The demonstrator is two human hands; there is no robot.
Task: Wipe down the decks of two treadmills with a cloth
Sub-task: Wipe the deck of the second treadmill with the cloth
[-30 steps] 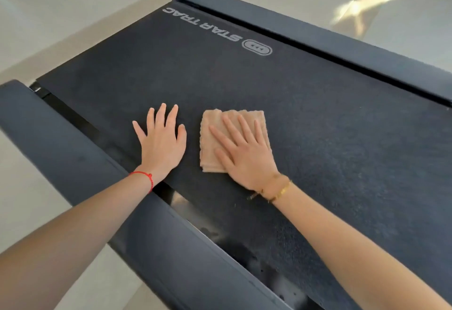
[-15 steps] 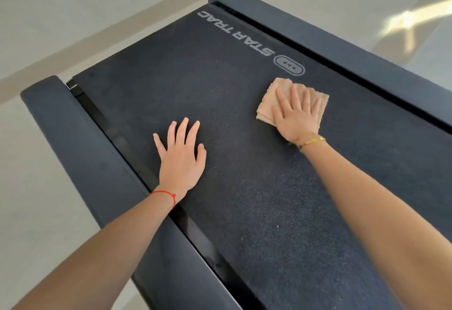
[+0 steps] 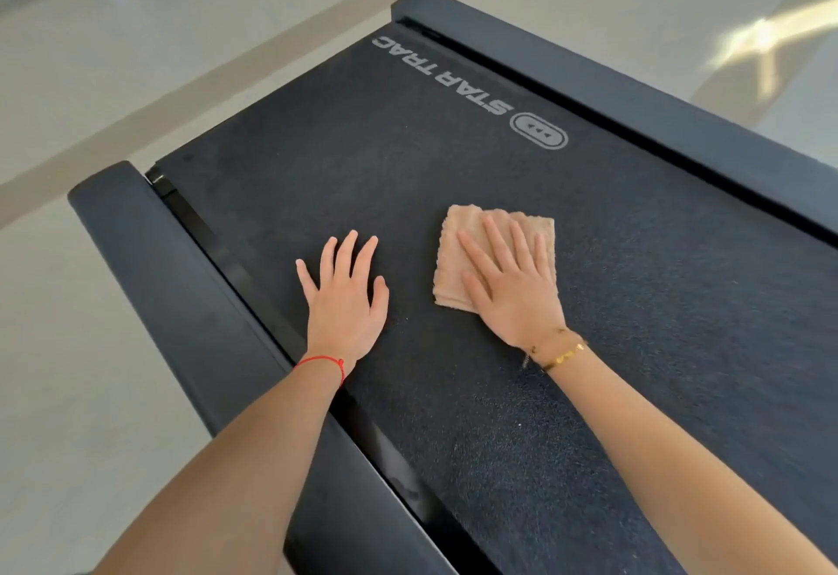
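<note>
My right hand presses flat, fingers straight, on the soft folded cloth mid-deck; left hand rests released near the deck's left edge.

cloth on treadmill deck, right of left hand

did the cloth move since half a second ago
Yes. The cloth under the right hand has slid back from beside the STAR TRAC logo toward the person and closer to the left hand.
</note>
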